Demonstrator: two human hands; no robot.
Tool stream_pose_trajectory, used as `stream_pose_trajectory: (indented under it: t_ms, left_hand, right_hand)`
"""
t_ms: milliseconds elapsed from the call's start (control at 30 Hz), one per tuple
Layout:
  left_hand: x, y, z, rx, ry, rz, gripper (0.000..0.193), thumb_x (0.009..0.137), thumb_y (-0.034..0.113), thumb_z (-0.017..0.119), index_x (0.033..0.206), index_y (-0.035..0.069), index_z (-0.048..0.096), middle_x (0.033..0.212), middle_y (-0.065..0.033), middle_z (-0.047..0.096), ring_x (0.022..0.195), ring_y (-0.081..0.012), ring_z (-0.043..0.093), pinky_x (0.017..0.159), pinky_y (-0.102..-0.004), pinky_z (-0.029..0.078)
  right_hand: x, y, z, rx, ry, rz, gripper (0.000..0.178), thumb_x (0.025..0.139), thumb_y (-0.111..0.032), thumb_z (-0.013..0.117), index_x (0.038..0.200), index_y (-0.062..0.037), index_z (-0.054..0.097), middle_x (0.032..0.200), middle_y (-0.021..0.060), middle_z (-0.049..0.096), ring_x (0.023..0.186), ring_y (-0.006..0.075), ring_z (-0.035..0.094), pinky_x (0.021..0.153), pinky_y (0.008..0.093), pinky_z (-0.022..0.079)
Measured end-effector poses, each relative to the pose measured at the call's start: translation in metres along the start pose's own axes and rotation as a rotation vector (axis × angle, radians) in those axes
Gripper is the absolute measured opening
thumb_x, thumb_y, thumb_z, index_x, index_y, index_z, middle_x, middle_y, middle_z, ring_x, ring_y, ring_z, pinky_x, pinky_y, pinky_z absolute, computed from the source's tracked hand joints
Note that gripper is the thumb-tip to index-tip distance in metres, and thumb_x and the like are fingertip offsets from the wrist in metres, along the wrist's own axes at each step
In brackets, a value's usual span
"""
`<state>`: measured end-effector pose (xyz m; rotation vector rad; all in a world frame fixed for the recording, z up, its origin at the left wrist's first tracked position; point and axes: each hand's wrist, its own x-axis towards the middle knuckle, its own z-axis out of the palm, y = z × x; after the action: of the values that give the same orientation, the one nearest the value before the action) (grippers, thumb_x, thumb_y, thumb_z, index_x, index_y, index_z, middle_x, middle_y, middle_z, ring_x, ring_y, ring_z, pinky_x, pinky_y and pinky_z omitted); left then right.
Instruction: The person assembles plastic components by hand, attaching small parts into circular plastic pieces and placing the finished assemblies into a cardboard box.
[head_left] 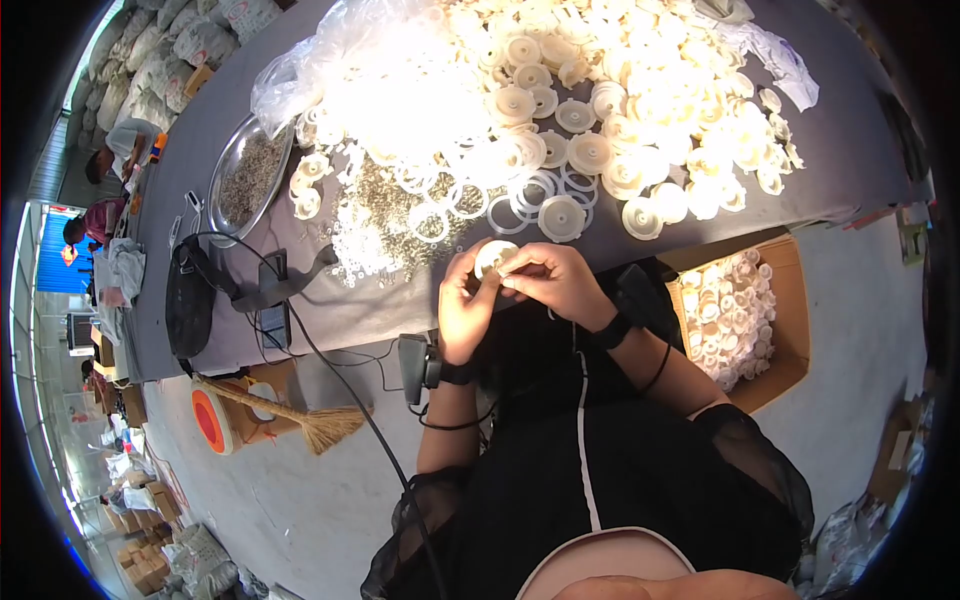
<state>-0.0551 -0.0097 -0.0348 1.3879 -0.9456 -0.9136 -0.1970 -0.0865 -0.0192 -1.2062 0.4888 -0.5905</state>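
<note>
Between my two hands is a small round white plastic part point(492, 256), held just past the table's near edge. My left hand point(466, 305) grips it from the left with thumb and fingers closed on it. The fingertips of my right hand point(556, 280) pinch at its right side; whether they hold a second small piece, I cannot make out. Just beyond my hands lie white rings point(430, 222), a round white plastic disc point(562, 218) and a scatter of small shiny metal pieces point(375, 215). Strong sunlight washes out part of the pile.
A large heap of white plastic parts point(640, 110) covers the far table. At left are a metal tray point(228, 238) of small pieces, a black pouch point(190, 310) and cables. A cardboard box point(792, 330) of white parts stands at lower right, a straw broom point(330, 428) at lower left.
</note>
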Motion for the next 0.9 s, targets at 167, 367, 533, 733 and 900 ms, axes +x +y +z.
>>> stream_pose_trajectory:
  t_ms: [167, 367, 533, 733, 900]
  left_hand:
    - [-0.005, 0.011, 0.002, -0.059, -0.003, 0.062, 0.033, 0.083, -0.003, 0.054, 0.117, -0.002, 0.051, 0.106, -0.0063, 0.057, 0.098, -0.0132, 0.053, 0.087, -0.0261, 0.042]
    - [-0.007, 0.014, 0.003, 0.127, 0.023, 0.198, 0.03, 0.081, -0.001, 0.056, 0.111, 0.003, 0.057, 0.096, -0.0061, 0.056, 0.083, -0.0128, 0.052, 0.071, -0.0227, 0.041]
    - [-0.012, 0.023, 0.005, 0.183, 0.016, 0.192, 0.031, 0.08, -0.002, 0.056, 0.111, 0.002, 0.057, 0.095, -0.0064, 0.056, 0.083, -0.0131, 0.052, 0.073, -0.0231, 0.041]
    - [-0.019, 0.038, 0.01, 0.103, -0.014, 0.194, 0.031, 0.081, -0.005, 0.054, 0.111, 0.0, 0.057, 0.095, -0.0083, 0.056, 0.086, -0.0149, 0.054, 0.079, -0.0235, 0.042]
    - [-0.021, 0.041, 0.016, 0.2, 0.032, 0.221, 0.031, 0.08, -0.006, 0.054, 0.111, 0.0, 0.057, 0.095, -0.0087, 0.056, 0.086, -0.0162, 0.055, 0.078, -0.024, 0.043]
  right_hand:
    - [0.001, 0.0, -0.004, -0.016, 0.021, 0.014, 0.008, 0.083, -0.001, 0.058, 0.09, 0.0011, 0.058, 0.085, 0.0056, 0.063, 0.076, 0.0124, 0.063, 0.065, 0.0226, 0.051]
    - [-0.004, -0.001, -0.004, -0.356, 0.134, -0.093, 0.026, 0.078, -0.001, 0.063, 0.102, -0.0002, 0.055, 0.086, 0.0042, 0.062, 0.075, 0.0093, 0.061, 0.066, 0.0198, 0.048]
    - [-0.006, -0.015, -0.004, -0.328, 0.149, -0.173, 0.031, 0.076, -0.003, 0.065, 0.104, 0.0011, 0.053, 0.088, 0.0039, 0.06, 0.079, 0.0078, 0.058, 0.069, 0.02, 0.047]
    - [-0.005, -0.014, -0.011, -0.076, -0.028, -0.003, 0.029, 0.077, -0.003, 0.065, 0.102, 0.0033, 0.053, 0.092, 0.0051, 0.059, 0.082, 0.0081, 0.058, 0.071, 0.0206, 0.047]
    - [-0.006, -0.011, -0.007, -0.189, 0.06, -0.093, 0.027, 0.077, -0.003, 0.064, 0.1, 0.0034, 0.053, 0.091, 0.0051, 0.059, 0.082, 0.0077, 0.057, 0.071, 0.0205, 0.047]
